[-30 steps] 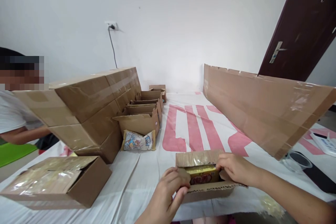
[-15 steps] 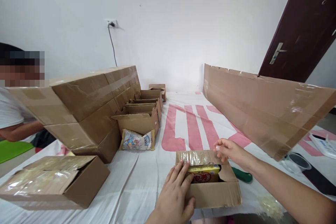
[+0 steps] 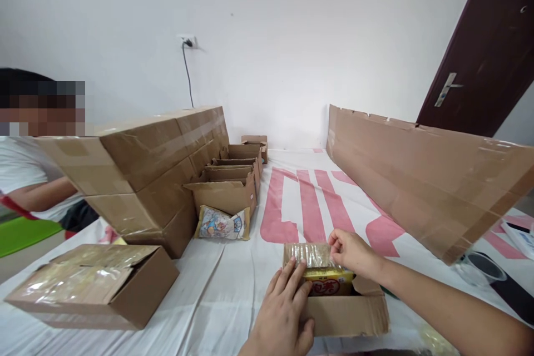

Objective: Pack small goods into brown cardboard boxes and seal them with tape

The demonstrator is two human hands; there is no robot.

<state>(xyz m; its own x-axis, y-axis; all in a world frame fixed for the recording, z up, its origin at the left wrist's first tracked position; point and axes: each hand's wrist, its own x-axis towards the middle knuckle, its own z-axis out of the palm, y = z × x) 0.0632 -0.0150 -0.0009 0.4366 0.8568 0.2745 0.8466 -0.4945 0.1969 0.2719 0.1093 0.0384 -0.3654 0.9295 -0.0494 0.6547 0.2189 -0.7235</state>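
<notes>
A small open cardboard box [image 3: 346, 314] lies near the front edge of the table. Clear tape [image 3: 314, 253] shines across its raised back flap. Inside sits a yellow packet [image 3: 329, 285] with a red print, partly covered by the flap. My left hand [image 3: 283, 300] rests on the box's left side, fingers stretched over the flap edge and thumb by the front wall. At the flap's right edge, my right hand [image 3: 344, 250] is closed in a pinch at the tape; the bit between its fingertips is barely visible.
A taped carton [image 3: 95, 283] is at the left front. Stacked cartons [image 3: 154, 167] form a wall, beside open boxes [image 3: 223, 194] and a snack bag [image 3: 223, 223]. A long cardboard panel [image 3: 417, 172] stands right, near a clear cup [image 3: 479, 268]. Another person [image 3: 25, 172] sits left.
My right hand has come down from above the box's right corner to the flap's edge, its fingers now pinched. My left hand stays on the box. The view has shifted slightly.
</notes>
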